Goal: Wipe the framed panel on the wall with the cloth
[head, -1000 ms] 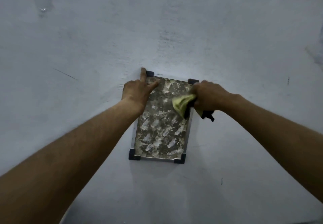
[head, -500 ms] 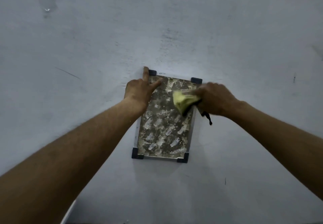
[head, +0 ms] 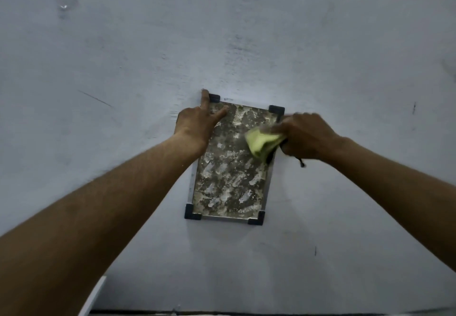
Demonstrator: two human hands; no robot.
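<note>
A small framed panel [head: 228,182] hangs on the pale wall, with a thin metal frame, black corner caps and a surface smeared with whitish streaks. My left hand [head: 195,123] lies flat on its upper left corner, index finger stretched up along the frame and thumb on the surface. My right hand [head: 306,138] is at the panel's upper right edge, closed around a folded yellow-green cloth [head: 261,144]. The cloth presses against the right part of the panel. A dark cord [head: 299,162] dangles under my right hand.
The wall [head: 345,56] is bare, grey-white, with scuffs and small dark marks. A white edge [head: 95,296] shows at the bottom left, and a dark strip [head: 271,312] runs along the bottom of the view.
My right hand with the cloth has slid a little lower along the panel's right side. My left hand has stayed pressed on the upper left corner.
</note>
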